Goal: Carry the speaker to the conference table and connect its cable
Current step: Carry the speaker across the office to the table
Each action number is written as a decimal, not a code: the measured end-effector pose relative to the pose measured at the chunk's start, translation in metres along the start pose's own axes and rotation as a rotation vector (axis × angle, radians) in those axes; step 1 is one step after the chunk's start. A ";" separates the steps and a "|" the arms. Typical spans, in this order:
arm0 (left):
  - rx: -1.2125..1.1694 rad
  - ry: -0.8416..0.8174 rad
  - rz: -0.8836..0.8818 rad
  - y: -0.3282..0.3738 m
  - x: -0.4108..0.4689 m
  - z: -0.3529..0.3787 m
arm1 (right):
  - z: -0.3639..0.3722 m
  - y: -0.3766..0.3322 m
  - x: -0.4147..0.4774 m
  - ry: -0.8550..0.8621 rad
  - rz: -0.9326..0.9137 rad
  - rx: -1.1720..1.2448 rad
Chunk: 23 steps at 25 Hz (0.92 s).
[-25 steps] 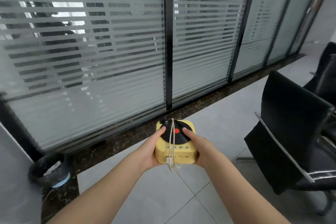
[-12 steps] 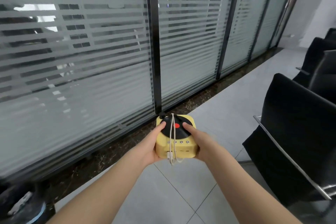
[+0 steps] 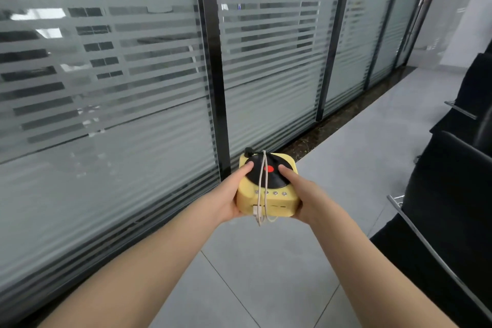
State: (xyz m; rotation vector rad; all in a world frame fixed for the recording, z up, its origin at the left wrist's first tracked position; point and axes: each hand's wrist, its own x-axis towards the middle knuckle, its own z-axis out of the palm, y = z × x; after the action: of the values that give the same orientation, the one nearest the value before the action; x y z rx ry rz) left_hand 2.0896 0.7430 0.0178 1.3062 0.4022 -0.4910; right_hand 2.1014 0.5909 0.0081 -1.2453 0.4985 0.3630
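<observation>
A small yellow speaker (image 3: 277,202), shaped like a record player with a black disc and a red centre on top, is held out in front of me above the floor. My left hand (image 3: 229,194) grips its left side with the thumb on the disc. My right hand (image 3: 303,194) grips its right side, thumb also on the disc. A white cable (image 3: 262,186) is wrapped over the top of the speaker, and its plug end dangles below the front face. No conference table is in view.
A frosted striped glass partition (image 3: 133,88) with black posts runs along the left. Black office chairs (image 3: 452,194) stand close on the right. A grey tiled floor (image 3: 359,162) forms an aisle between them toward a glass door (image 3: 420,13) at the far end.
The view has swung right along the glass wall; the round bin at lower left has left the frame. Both hands keep the same grip on the speaker.
</observation>
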 end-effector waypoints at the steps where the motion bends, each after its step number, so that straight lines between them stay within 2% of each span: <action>1: 0.006 -0.008 -0.003 0.008 0.011 0.002 | 0.000 -0.008 0.010 0.008 -0.001 0.006; 12: 0.032 -0.154 -0.068 0.082 0.157 0.025 | -0.005 -0.082 0.129 0.144 0.006 0.059; 23: 0.192 -0.410 -0.102 0.213 0.341 0.081 | -0.014 -0.200 0.284 0.382 -0.100 0.190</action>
State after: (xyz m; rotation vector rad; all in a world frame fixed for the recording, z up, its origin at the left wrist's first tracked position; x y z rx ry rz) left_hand 2.4921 0.6643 0.0224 1.3320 0.0800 -0.8815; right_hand 2.4410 0.5182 0.0113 -1.1523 0.7747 -0.0115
